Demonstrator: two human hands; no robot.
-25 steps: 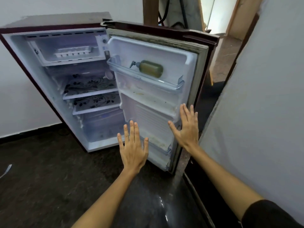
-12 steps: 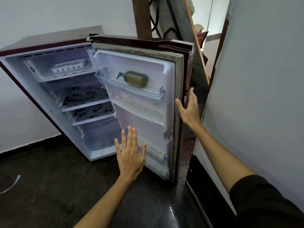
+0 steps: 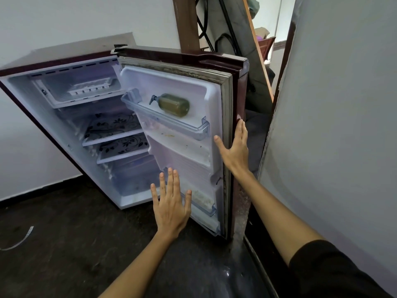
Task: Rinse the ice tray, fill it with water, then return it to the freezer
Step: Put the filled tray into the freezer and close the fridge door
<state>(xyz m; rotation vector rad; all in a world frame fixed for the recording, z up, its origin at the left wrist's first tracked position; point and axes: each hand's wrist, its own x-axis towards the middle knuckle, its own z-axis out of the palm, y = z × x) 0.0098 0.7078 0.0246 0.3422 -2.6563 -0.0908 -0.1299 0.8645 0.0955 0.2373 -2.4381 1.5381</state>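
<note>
A small maroon fridge (image 3: 64,61) stands open on the floor. The white ice tray (image 3: 89,88) lies in the freezer compartment (image 3: 64,100) at the top left. The fridge door (image 3: 227,117) swings out to the right. My right hand (image 3: 235,150) rests flat on the door's outer edge, with the fingers on the maroon side and the thumb on the gasket. My left hand (image 3: 170,206) hovers open and empty in front of the door's lower shelf, fingers spread.
A bottle of greenish liquid (image 3: 171,104) lies on the upper door shelf (image 3: 193,127). Two patterned shelves (image 3: 113,127) sit inside. A grey wall (image 3: 333,125) stands close on the right, with a narrow gap behind the door. The floor (image 3: 64,244) is dark stone, with a white strip (image 3: 19,240) at left.
My right hand has moved from the inner door panel to the door's outer edge. The door has swung a little toward the fridge. My left hand stays open in front.
</note>
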